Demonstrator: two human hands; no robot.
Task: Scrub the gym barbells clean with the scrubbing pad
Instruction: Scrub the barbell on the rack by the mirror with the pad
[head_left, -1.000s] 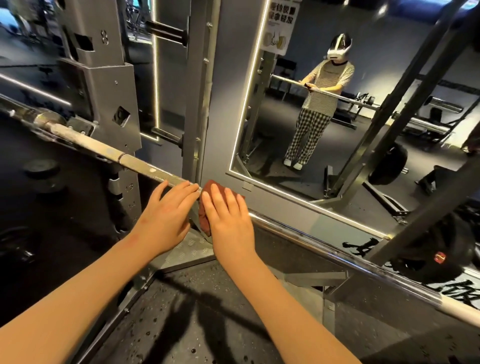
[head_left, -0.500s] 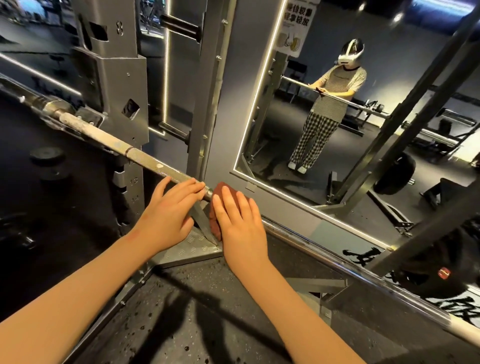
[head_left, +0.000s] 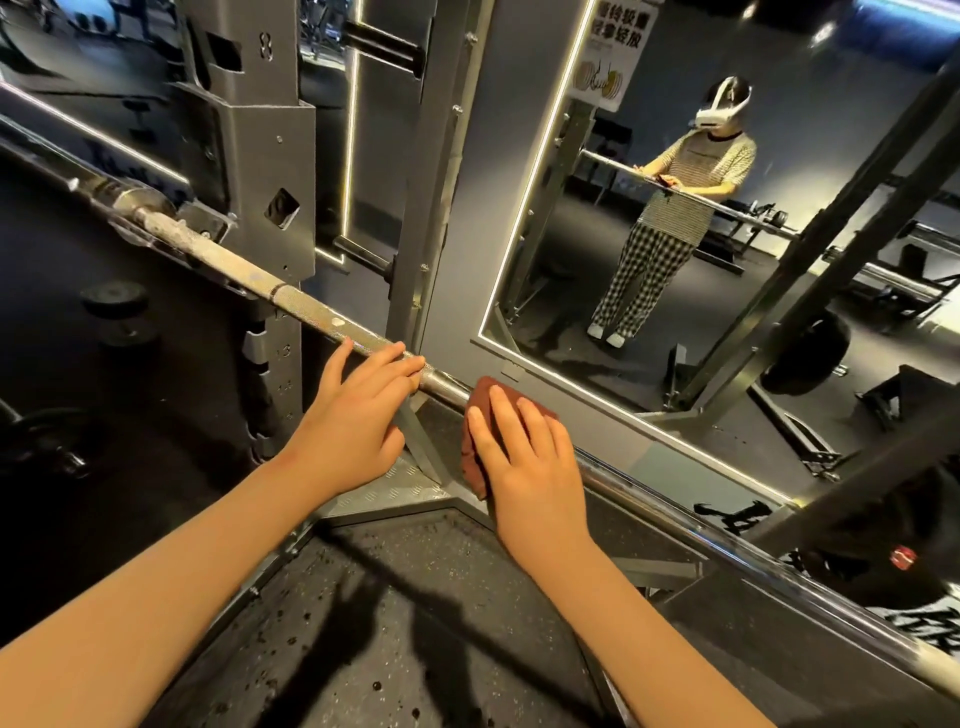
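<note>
Scrubbing pad (head_left: 474, 462) lies mostly hidden under flat right hand (head_left: 524, 457); left hand (head_left: 353, 421) rests flat on barbell (head_left: 291, 304).

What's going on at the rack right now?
A person is scrubbing a racked barbell. The right hand presses a brown scrubbing pad onto the smooth section of the bar, while the left hand rests on the knurled part beside it. The stretch toward the left end looks chalky and whitish.

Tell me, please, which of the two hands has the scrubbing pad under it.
The right hand: it presses the reddish-brown scrubbing pad onto the barbell, whereas the left hand rests bare on the bar beside it.
</note>
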